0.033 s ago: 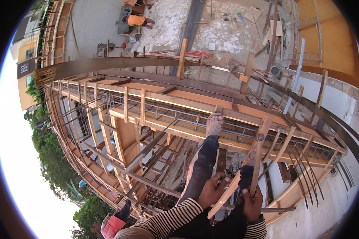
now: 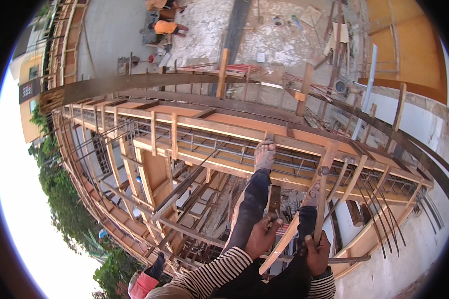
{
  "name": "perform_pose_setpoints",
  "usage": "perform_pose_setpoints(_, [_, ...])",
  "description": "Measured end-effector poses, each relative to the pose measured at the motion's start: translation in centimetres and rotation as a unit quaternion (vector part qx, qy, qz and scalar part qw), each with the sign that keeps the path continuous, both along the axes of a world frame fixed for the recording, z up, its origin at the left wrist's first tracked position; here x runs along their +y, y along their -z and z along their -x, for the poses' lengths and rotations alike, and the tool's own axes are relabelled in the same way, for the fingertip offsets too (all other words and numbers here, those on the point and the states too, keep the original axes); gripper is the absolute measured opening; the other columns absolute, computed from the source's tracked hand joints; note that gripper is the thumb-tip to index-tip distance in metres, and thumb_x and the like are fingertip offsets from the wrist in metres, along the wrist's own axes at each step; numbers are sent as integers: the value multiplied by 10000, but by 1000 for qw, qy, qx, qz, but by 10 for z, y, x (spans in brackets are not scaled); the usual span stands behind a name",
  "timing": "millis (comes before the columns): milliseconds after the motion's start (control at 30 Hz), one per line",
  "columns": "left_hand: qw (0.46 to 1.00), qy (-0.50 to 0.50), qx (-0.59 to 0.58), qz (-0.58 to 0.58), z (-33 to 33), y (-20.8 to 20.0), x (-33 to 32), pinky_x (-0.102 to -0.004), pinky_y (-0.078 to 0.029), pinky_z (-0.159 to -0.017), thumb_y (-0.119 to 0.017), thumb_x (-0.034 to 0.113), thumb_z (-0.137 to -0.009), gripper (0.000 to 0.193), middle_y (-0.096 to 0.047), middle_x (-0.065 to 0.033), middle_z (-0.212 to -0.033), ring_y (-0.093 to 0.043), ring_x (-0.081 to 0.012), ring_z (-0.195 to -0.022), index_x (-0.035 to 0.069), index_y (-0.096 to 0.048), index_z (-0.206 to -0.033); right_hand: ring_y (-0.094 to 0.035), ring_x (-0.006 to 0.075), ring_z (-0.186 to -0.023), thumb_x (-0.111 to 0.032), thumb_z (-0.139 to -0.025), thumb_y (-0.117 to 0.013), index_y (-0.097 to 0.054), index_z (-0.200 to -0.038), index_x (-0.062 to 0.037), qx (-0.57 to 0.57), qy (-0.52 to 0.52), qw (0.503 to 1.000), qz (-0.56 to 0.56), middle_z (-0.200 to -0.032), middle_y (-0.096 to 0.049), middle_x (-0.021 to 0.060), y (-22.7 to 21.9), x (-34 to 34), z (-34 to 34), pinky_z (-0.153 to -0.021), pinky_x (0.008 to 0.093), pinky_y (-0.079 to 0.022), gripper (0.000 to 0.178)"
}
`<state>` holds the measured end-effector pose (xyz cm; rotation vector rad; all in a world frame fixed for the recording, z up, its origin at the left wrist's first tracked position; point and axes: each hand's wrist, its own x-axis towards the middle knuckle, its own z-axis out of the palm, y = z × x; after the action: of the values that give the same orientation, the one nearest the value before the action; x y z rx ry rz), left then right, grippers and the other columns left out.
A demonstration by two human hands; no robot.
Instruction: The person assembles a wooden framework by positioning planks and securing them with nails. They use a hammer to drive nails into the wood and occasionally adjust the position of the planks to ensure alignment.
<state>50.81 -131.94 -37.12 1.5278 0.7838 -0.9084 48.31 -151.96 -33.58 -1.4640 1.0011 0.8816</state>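
My left hand (image 2: 261,238) is closed in a pinch in front of my left shin. A thin, short piece that looks like a nail (image 2: 278,215) sticks up from its fingertips. My right hand (image 2: 318,255) is wrapped round the lower end of a hammer's (image 2: 321,209) wooden handle, with the hammer's head pointing away from me. A light wooden batten (image 2: 283,248) slants between my two hands, its near end close to my lap. My bare left foot (image 2: 265,155) rests on the long timber formwork (image 2: 219,128), and my right foot (image 2: 312,194) is partly hidden by the hammer.
Steel reinforcing bars (image 2: 199,141) run inside the formwork. More bars (image 2: 384,219) stick out at the right, beside a pale wall (image 2: 384,274). A heavy plank (image 2: 134,81) crosses beyond. Far below, a person in orange (image 2: 164,27) bends over; another in red (image 2: 143,285) is at lower left.
The view has shifted slightly, so the surroundings sit a little further left. My left fingers have turned, and the thin piece shows more clearly. My right hand keeps its grip on the hammer.
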Motion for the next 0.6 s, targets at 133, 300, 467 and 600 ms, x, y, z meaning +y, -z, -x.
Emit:
perform_pose_setpoints(133, [1000, -11, 28, 4, 4, 39, -4, -297, -478, -730, -594, 186, -973, 190, -635, -96, -820, -571, -121, -776, -2, -606, -1002, -495, 88, -541, -199, -967, -589, -558, -1017, -32, 14, 33, 996, 82, -705, -549, 33, 10, -45, 17, -475, 256, -416, 177])
perform_pose_setpoints(300, [993, 115, -32, -10, -10, 85, 3, -280, -448, -662, -631, 157, -950, 155, -603, -81, -778, -518, -108, -731, 5, -600, -959, -413, 70, -534, -292, -995, -548, -556, -966, -33, 109, -21, 978, 176, -630, -452, -18, 44, -97, 45, -466, 273, -323, 260])
perform_pose_setpoints(467, [973, 211, -67, -73, -41, 150, 20, -298, -461, -700, -650, 180, -936, 191, -626, -104, -810, -538, -142, -746, -4, -613, -972, -413, 57, -538, -358, -1012, -532, -538, -900, -46, 10, -16, 984, 176, -623, -459, -24, 148, -122, 96, -461, 261, -321, 331])
perform_pose_setpoints(600, [970, 202, -112, -79, -52, 219, 26, -323, -473, -749, -656, 201, -931, 228, -645, -127, -838, -560, -170, -761, -20, -619, -977, -448, 78, -544, -343, -1012, -524, -564, -959, -20, -36, -71, 980, 180, -606, -483, 3, 254, -143, 110, -486, 291, -356, 329])
